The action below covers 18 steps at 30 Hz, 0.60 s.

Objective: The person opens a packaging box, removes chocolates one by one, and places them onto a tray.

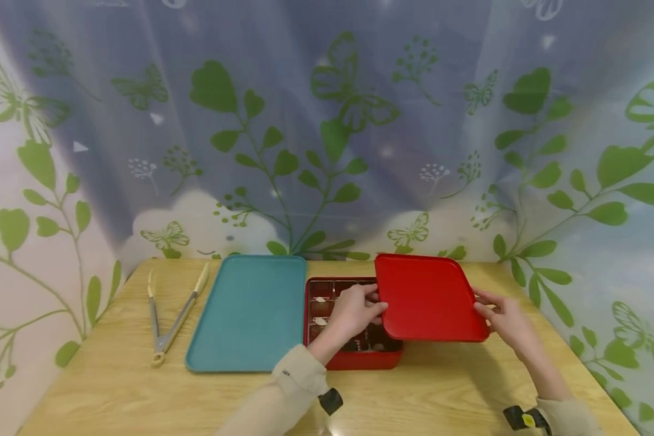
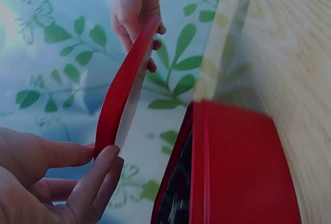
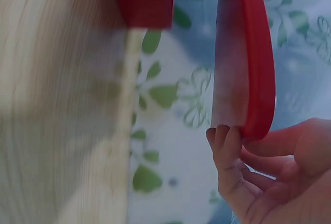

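A red lid (image 1: 427,297) is held up between both hands, raised above the table and shifted to the right of its box. My left hand (image 1: 354,312) pinches the lid's left edge, thumb on one face and fingers on the other, as the left wrist view shows. At the opposite edge, my right hand (image 1: 504,318) grips the lid the same way, fingertips curled under the rim (image 3: 258,115). Below and to the left stands the red box (image 1: 362,361), uncovered, its dark compartments holding small packaged items (image 1: 320,321). The lid and left hand hide part of the inside.
Left of the box a teal tray (image 1: 251,315) lies flat on the wooden table (image 1: 414,399). Farther left are spread tongs (image 1: 166,339) with cream tips. A leaf-and-butterfly patterned curtain (image 1: 283,121) hangs behind the table and along its sides.
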Each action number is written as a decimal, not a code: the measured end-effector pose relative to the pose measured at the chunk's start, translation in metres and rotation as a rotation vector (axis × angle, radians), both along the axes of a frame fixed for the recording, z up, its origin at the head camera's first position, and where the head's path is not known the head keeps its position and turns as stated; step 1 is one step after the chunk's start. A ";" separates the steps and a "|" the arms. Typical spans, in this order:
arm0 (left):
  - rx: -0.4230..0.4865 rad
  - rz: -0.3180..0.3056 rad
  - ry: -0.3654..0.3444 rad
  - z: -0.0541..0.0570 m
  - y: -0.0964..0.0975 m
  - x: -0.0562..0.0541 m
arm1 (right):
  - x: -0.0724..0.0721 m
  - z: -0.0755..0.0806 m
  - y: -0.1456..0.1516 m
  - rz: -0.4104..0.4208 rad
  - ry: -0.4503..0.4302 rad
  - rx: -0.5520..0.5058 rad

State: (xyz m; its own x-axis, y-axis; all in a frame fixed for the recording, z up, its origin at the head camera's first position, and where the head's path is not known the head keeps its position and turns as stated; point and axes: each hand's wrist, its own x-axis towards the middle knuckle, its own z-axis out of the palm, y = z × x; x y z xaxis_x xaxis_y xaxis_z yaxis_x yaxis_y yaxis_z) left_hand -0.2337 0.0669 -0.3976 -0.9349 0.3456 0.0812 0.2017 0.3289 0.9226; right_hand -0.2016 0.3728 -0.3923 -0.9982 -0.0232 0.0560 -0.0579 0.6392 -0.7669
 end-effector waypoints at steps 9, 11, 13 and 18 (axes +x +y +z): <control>-0.334 0.018 0.141 -0.002 0.063 0.001 | 0.002 -0.007 0.048 -0.074 -0.029 0.083; -0.437 0.023 0.179 -0.006 0.076 0.000 | 0.001 -0.011 0.057 -0.083 -0.055 0.098; -0.540 0.019 0.215 -0.009 0.086 0.000 | 0.001 -0.016 0.064 -0.090 -0.079 0.118; -0.708 -0.013 0.283 -0.018 0.106 -0.001 | -0.001 -0.028 0.077 -0.114 -0.132 0.176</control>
